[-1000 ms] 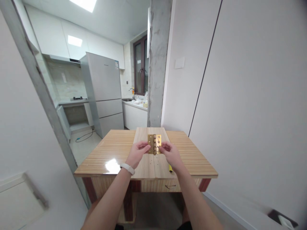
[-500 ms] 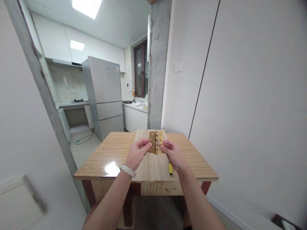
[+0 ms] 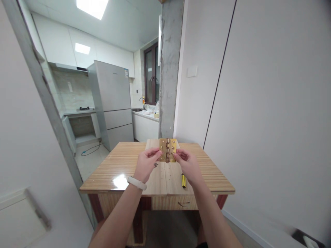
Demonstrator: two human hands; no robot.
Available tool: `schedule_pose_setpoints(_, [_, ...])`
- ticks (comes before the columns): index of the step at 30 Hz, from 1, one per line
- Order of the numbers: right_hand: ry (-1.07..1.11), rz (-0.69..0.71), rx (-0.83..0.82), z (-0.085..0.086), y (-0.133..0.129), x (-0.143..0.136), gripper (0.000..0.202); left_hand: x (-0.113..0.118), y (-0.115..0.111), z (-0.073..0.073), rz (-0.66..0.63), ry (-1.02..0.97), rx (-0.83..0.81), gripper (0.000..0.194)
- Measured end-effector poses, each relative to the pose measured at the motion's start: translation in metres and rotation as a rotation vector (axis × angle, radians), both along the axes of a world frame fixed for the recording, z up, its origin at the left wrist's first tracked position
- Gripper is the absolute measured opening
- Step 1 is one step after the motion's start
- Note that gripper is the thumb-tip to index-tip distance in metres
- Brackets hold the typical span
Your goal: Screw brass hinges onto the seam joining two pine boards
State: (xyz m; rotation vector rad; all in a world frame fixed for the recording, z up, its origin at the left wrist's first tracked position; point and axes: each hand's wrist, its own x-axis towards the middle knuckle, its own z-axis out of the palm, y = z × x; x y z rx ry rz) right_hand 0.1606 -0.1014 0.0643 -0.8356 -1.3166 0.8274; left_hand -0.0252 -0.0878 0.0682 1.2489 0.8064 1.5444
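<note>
A brass-coloured door hinge (image 3: 168, 150) is held up above the table, its two leaves spread and the knuckle upright in the middle. My left hand (image 3: 147, 163) pinches the left leaf between thumb and fingers. On the other side, my right hand (image 3: 188, 163) grips the right leaf the same way. Beneath them lie two pale wooden boards (image 3: 160, 184) side by side, with small dark holes near their shared seam. A yellow and black screwdriver handle (image 3: 183, 180) rests on the right board, beside my right wrist. Some small dark pieces (image 3: 156, 165), perhaps screws, lie by my left hand.
The boards lie on a wood-grain table (image 3: 108, 168) with a drawer (image 3: 172, 203) in front. Beyond it stand a grey fridge (image 3: 116, 93) and a sink counter (image 3: 146, 125). A white wall (image 3: 258, 103) rises on the right.
Both hands have raised the hinge slightly, and its leaves now face me a little more flatly. The small dark pieces by my left hand show more clearly.
</note>
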Motion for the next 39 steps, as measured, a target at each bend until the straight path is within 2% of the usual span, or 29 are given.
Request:
schedule_pose_setpoints(4, [0.134, 0.322, -0.146, 0.003, 0.0, 0.006, 0.033, -0.004, 0.003, -0.003, -0.355, -0.194, -0.15, 0.039])
schedule_pose_setpoints(6, [0.202, 0.449, -0.19, 0.003, -0.002, 0.003, 0.034, -0.002, 0.0, -0.003, -0.447, -0.23, -0.17, 0.039])
schedule_pose_setpoints(8, [0.248, 0.481, -0.215, 0.001, -0.003, 0.0, 0.035, 0.0, -0.002, -0.002, -0.459, -0.231, -0.165, 0.039])
schedule_pose_setpoints(10, [0.258, 0.402, -0.218, 0.0, -0.002, 0.0, 0.036, 0.0, -0.004, 0.0, -0.387, -0.202, -0.15, 0.039])
schedule_pose_setpoints(12, [0.2, 0.257, -0.187, 0.0, -0.001, 0.002, 0.035, -0.003, -0.005, 0.003, -0.258, -0.115, -0.117, 0.039])
schedule_pose_setpoints(16, [-0.09, -0.022, -0.03, 0.006, -0.004, 0.003, 0.029, -0.007, -0.006, 0.007, -0.017, 0.201, 0.063, 0.033])
schedule_pose_setpoints(19, [-0.228, -0.157, 0.059, 0.007, -0.009, -0.001, 0.025, -0.006, -0.005, 0.006, 0.042, 0.276, 0.153, 0.029])
schedule_pose_setpoints(24, [-0.137, -0.129, 0.078, 0.002, -0.017, -0.009, 0.027, 0.001, 0.002, -0.005, -0.121, -0.01, 0.033, 0.034])
schedule_pose_setpoints(28, [-0.177, -0.192, 0.099, 0.006, -0.029, -0.016, 0.023, 0.003, 0.006, -0.014, -0.265, -0.245, -0.072, 0.037])
schedule_pose_setpoints(32, [-0.293, -0.286, 0.132, 0.018, -0.044, -0.021, 0.017, 0.003, 0.005, -0.015, -0.356, -0.285, -0.066, 0.032])
schedule_pose_setpoints(36, [-0.47, -0.44, 0.285, 0.023, -0.056, -0.036, 0.013, 0.007, 0.007, -0.014, -0.386, -0.329, -0.059, 0.03])
schedule_pose_setpoints(39, [-0.604, -0.534, 0.458, 0.019, -0.064, -0.058, 0.017, 0.013, 0.013, -0.017, -0.48, -0.397, -0.121, 0.035])
